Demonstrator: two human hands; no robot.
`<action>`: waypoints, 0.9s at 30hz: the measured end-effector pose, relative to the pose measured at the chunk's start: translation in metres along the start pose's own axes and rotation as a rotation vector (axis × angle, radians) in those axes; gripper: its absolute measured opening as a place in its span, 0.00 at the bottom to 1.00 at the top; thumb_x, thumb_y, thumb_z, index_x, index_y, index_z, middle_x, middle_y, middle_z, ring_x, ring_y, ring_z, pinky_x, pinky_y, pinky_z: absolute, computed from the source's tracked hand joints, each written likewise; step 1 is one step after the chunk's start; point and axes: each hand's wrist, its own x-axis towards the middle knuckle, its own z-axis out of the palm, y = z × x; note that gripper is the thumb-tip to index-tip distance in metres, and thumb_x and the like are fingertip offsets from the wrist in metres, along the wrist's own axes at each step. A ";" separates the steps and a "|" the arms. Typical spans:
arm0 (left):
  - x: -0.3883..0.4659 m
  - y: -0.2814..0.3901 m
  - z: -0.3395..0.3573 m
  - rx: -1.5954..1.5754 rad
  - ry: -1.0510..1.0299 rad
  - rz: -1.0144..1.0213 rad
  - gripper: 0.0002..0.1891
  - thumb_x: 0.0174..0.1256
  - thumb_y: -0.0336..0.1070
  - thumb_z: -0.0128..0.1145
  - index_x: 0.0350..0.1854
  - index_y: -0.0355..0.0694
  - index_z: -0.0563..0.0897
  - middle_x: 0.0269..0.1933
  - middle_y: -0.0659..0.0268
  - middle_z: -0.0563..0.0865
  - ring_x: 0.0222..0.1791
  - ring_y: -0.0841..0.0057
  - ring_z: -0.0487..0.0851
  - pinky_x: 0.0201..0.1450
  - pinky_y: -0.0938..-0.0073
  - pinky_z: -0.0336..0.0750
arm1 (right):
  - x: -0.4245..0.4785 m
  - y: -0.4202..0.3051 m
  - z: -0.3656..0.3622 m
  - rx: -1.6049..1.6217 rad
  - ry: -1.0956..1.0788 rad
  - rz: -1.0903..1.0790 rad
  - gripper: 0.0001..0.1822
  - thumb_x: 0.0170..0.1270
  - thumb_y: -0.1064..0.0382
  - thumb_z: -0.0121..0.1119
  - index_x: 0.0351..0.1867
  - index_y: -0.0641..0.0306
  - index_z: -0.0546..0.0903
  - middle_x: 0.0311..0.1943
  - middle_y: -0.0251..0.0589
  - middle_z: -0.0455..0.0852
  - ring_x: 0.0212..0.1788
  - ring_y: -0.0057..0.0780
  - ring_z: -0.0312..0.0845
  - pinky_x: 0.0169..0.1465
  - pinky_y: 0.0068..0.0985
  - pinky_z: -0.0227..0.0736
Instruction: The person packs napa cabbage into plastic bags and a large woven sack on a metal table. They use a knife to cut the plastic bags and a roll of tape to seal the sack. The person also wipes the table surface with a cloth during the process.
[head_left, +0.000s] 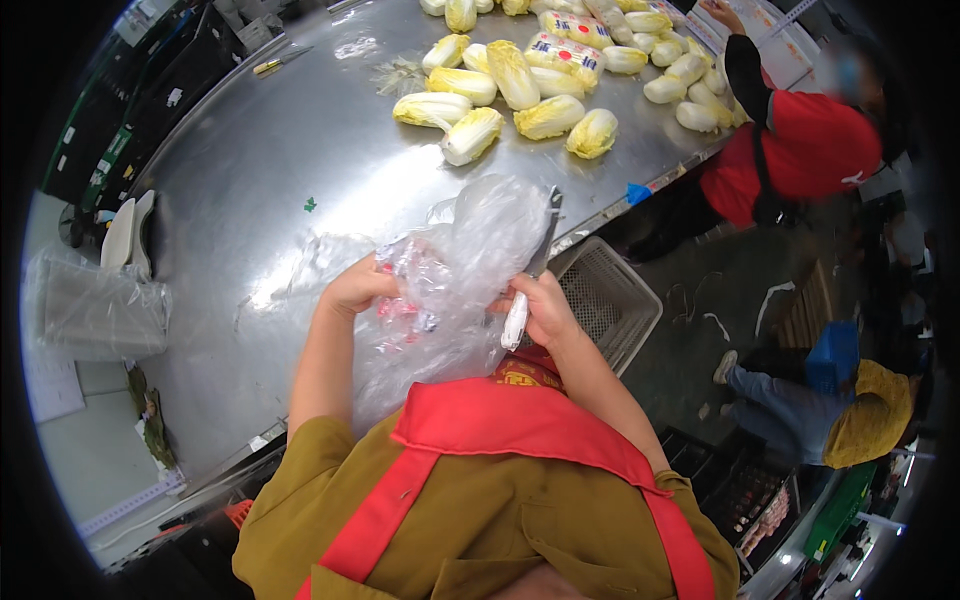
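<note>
Crumpled clear plastic bags (480, 240) with red print hang bunched in front of my apron, over the near edge of the steel table (240, 180). On their left side, my left hand (360, 287) grips the plastic, its fingertips partly hidden in the folds. My right hand (551, 311) holds a knife (514, 322) by its white-wrapped handle, and its fingers also touch the plastic. The knife's dark blade points away from me, along the right side of the bags. Several yellow-white napa cabbages (472, 135) lie on the table beyond.
Wrapped cabbages (564, 58) lie among bare ones. A yellow-handled knife (268, 67) rests near the far left edge. A plastic crate (611, 300) stands below the table on the right. One co-worker in red (817, 150) is at the table; another person (795, 412) is behind, at right.
</note>
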 end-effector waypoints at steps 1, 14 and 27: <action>0.003 -0.002 0.015 0.004 -0.017 0.018 0.34 0.36 0.31 0.65 0.56 0.36 0.75 0.52 0.62 0.81 0.52 0.73 0.79 0.53 0.72 0.74 | -0.008 0.000 0.000 0.040 0.019 -0.033 0.16 0.61 0.68 0.53 0.50 0.70 0.73 0.41 0.44 0.81 0.40 0.35 0.82 0.40 0.33 0.81; 0.037 0.055 0.185 0.263 0.098 0.352 0.34 0.42 0.26 0.57 0.60 0.32 0.71 0.49 0.62 0.80 0.44 0.75 0.81 0.45 0.77 0.76 | -0.251 -0.083 -0.263 0.423 0.229 -0.789 0.21 0.68 0.65 0.47 0.63 0.55 0.68 0.53 0.52 0.77 0.55 0.44 0.74 0.61 0.43 0.68; 0.118 0.055 0.434 0.638 0.012 0.846 0.31 0.48 0.28 0.65 0.58 0.31 0.72 0.42 0.67 0.83 0.43 0.78 0.81 0.49 0.75 0.76 | -0.452 -0.063 -0.391 0.162 0.851 -0.941 0.22 0.62 0.73 0.54 0.60 0.63 0.71 0.46 0.39 0.77 0.48 0.29 0.74 0.56 0.29 0.70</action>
